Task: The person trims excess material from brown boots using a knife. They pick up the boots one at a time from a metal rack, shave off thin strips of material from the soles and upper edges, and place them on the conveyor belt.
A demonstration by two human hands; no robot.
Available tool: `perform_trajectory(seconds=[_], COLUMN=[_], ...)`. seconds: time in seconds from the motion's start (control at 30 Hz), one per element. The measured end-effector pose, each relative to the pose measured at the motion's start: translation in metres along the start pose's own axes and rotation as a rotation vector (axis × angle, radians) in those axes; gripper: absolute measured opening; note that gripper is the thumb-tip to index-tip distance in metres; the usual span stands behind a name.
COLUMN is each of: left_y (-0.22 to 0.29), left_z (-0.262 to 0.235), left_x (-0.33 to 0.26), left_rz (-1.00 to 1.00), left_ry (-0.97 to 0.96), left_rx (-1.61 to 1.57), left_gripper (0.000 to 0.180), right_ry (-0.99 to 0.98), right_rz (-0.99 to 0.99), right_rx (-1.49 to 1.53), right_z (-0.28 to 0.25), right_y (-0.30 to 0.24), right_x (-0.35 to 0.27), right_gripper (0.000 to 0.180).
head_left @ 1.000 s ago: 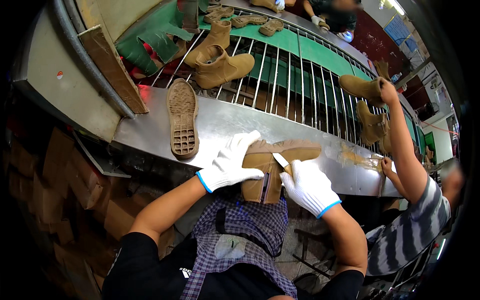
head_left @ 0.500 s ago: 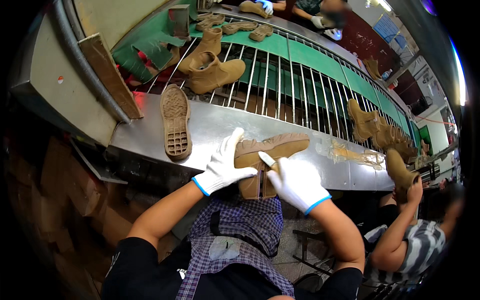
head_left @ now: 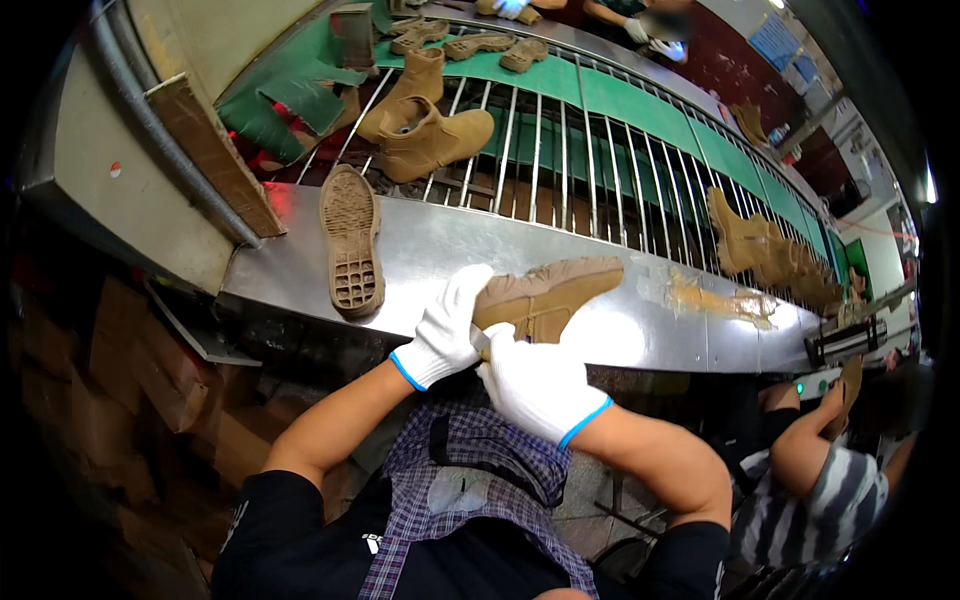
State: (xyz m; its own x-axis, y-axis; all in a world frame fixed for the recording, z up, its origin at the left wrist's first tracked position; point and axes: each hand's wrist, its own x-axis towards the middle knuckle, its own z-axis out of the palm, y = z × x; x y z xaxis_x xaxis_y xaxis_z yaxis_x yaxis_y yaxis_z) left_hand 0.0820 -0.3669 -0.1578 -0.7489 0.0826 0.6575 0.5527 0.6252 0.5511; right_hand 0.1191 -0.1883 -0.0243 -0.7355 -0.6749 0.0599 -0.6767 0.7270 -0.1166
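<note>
Boot [head_left: 560, 298] mid-frame at near edge of tabletop [head_left: 440, 238], toe right. Left hand [head_left: 448, 332]: grip curled around heel end. Right hand [head_left: 543, 388] has shifted left, grip closed on knife [head_left: 481, 341]; cutting apparently now nearer heel.

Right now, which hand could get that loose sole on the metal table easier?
Probably the left hand: it is nearer the loose sole, though it holds the boot; the right hand is farther away.

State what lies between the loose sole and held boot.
In the head view: bare metal ledge beside the sole, then the left hand on the boot.
</note>
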Motion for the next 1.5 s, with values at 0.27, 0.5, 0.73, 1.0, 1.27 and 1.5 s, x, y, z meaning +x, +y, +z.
perform_trajectory(seconds=[0.27, 0.5, 0.73, 1.0, 1.27, 1.5], left_y=[0.027, 0.063, 0.024, 0.031, 0.027, 0.024], left_z=[-0.032, -0.056, -0.034, -0.046, -0.040, -0.042], left_x=[0.033, 0.119, 0.087, 0.093, 0.089, 0.103], left_rz=[0.024, -0.201, -0.043, -0.022, -0.006, 0.031], left_ry=[-0.172, -0.913, -0.681, -0.721, -0.687, -0.813], left_rx=[0.111, 0.142, 0.076, 0.084, 0.071, 0.093], left_gripper=[0.098, 0.091, 0.092, 0.091, 0.091, 0.092], right_ry=[-0.050, -0.114, -0.092, -0.255, -0.262, -0.130], right_rz=[0.152, 0.209, 0.565, 0.423, 0.771, 0.303], right_rx=[0.075, -0.056, 0.976, 0.428, 1.317, 0.349], right_z=[-0.027, -0.037, 0.076, -0.039, -0.014, -0.009], right_y=[0.092, 0.115, 0.129, 0.119, 0.113, 0.149], right_x=[-0.024, -0.017, -0.022, 0.004, 0.008, -0.005], right_gripper=[0.033, 0.033, 0.040, 0.059, 0.044, 0.051])
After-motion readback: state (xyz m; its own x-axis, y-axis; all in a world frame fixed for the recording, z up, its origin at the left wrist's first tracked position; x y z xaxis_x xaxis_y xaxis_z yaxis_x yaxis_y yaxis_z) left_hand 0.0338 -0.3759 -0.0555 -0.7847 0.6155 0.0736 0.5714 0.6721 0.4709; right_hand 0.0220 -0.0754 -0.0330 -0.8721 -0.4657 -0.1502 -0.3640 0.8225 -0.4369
